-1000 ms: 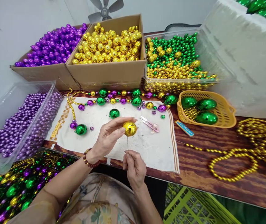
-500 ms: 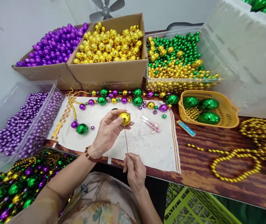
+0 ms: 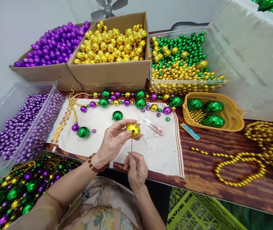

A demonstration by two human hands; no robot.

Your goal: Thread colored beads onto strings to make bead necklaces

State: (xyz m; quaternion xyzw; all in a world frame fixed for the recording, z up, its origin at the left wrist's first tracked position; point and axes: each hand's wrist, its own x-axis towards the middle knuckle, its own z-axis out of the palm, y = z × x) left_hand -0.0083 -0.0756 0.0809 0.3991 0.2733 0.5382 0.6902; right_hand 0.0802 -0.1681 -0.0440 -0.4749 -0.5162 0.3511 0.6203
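Note:
My left hand (image 3: 114, 140) pinches a shiny gold ball (image 3: 133, 130) between thumb and fingers, just above the white cloth (image 3: 155, 150). A thin needle (image 3: 131, 146) runs straight down from the ball into my right hand (image 3: 136, 167), whose fingers pinch its lower end. A partly strung chain of green, purple and gold beads (image 3: 124, 102) lies along the cloth's far edge. Loose green balls (image 3: 83, 131) and a small pair of pink snips (image 3: 153, 126) lie on the cloth near my hands.
Cardboard boxes of purple balls (image 3: 52, 44) and gold balls (image 3: 112, 43) stand behind, beside a clear bin of green and gold beads (image 3: 179, 60). A clear tub of purple beads (image 3: 19, 124) is left, a yellow basket (image 3: 234, 115) right, gold strands (image 3: 244, 166) beyond.
My left hand carried the gold ball up and left along the needle, then back down to the right. My right hand stayed pinched on the needle, shifting slightly.

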